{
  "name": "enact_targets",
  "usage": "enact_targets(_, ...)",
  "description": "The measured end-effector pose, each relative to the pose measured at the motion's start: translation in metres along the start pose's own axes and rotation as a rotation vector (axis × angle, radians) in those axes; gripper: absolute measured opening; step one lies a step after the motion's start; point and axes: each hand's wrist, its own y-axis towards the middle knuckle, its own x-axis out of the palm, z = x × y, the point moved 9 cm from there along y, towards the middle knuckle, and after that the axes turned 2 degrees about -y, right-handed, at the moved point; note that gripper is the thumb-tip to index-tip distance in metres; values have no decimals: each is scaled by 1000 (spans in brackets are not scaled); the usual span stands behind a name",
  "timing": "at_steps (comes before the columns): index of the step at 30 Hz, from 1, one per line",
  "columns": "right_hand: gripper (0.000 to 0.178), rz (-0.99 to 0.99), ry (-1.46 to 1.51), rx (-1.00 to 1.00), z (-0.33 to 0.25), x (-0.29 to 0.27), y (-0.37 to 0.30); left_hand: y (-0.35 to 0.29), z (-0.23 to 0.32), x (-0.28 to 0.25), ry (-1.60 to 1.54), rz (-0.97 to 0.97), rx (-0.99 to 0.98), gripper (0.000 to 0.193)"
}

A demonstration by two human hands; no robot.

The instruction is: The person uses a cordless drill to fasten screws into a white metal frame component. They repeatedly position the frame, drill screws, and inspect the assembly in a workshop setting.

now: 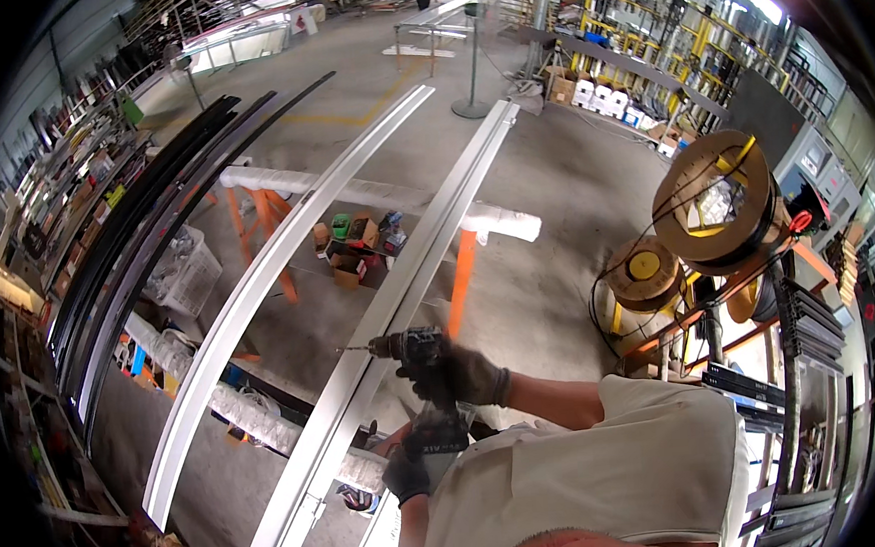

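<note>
Drill (422, 346) just below the frame's centre, bit pointing left, its grip held in the closed fingers of my gloved right hand (476, 377); my left hand (406, 473) is at its base, how tightly curled I cannot tell. White profile (399, 296) stretches beneath, with black bars (142, 196) at upper left.

Far trestle (377, 191): orange legs, crossbar in pale wrapping. Near crossbar (256, 417) wrapped likewise. Across both lie a single white profile (280, 239) and, right of it, a broader white profile assembly (418, 257), apart. Floor (558, 276) grey; round-based post (470, 108) stands on it beyond.
</note>
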Motion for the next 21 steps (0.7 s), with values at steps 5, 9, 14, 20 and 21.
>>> enact_targets(5,94,113,-182,-60,-38,-48,-18,1,11,-11,-12,21,-10,48)
enact_targets(9,78,183,-22,-107,-39,-95,-31,3,14,-12,-2,-28,-52,50)
enact_targets(14,72,245,-229,-66,-45,-121,-47,4,-2,3,-18,168,111,46)
enact_targets(20,70,157,173,-132,-61,-73,-75,2,-1,8,61,25,52,47)
enact_targets(21,69,157,187,-115,-63,-67,-74,1,-3,5,56,16,31,48)
